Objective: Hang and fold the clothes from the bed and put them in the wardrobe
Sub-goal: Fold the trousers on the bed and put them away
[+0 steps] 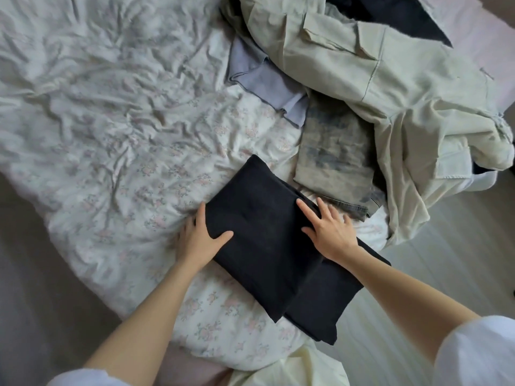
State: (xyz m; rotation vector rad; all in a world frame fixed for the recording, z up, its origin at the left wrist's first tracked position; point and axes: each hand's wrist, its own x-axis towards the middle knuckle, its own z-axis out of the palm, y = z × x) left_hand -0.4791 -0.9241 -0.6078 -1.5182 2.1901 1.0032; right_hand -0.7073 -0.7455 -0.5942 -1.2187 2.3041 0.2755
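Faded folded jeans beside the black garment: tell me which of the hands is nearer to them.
Right. The right hand lies on the black garment just below the faded jeans; the left hand grips the garment's far left edge.

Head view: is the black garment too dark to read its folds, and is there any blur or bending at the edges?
Head view: soft, even light, no glare; the black garment shows only faint fold lines; bed edges bow from the wide lens; corners look slightly soft.
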